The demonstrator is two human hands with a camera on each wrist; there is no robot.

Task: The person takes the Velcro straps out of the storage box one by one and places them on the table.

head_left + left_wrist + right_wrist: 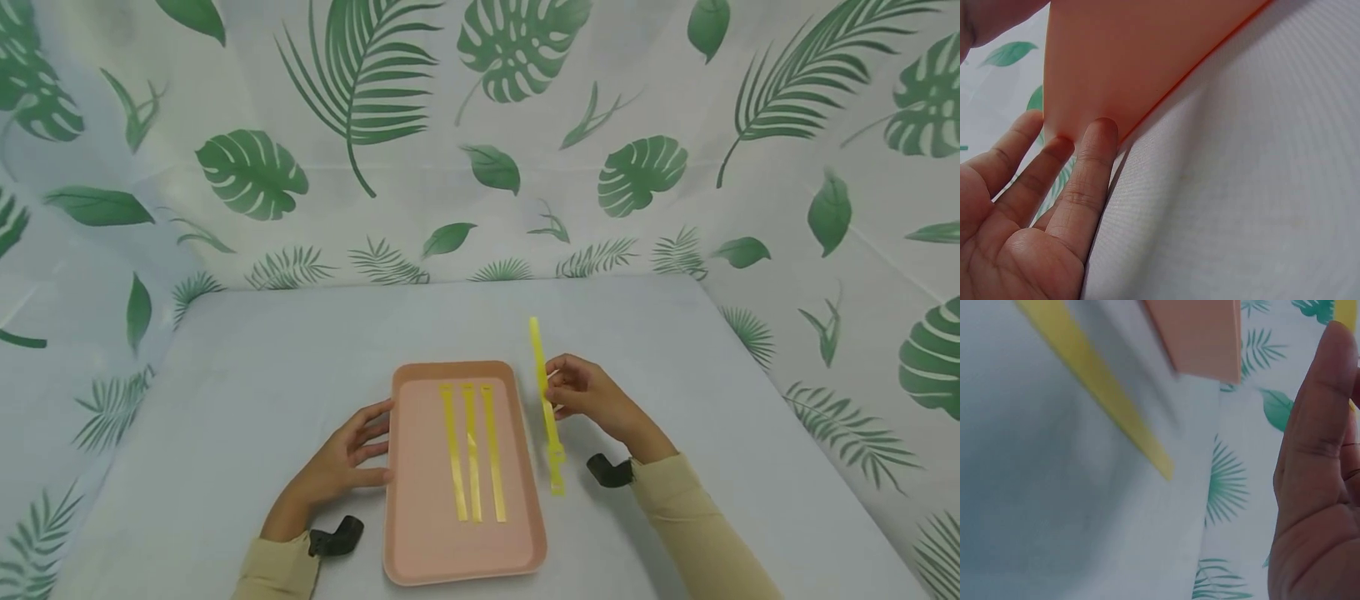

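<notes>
A shallow pink tray (420, 533) lies on the table with three thin yellow straps (472, 467) side by side in it. Each has a wider, slotted upper end. Fingers of my left hand (341, 462) are spread along the tray's left side; in the left wrist view the fingertips (1100, 134) press on its outer wall. Just off the tray's right edge, my right hand (592, 396) pinches a long yellow strap (540, 367) between thumb and fingers. This strap points away from me, its slotted end (557, 475) toward me. The right wrist view cuts off the pinching fingertips.
A pale cloth covers the table (285, 358). Around its back and sides hangs a white sheet (547, 192) printed with green leaves. Each wrist carries a small black camera mount (609, 471) beside a beige sleeve (693, 525).
</notes>
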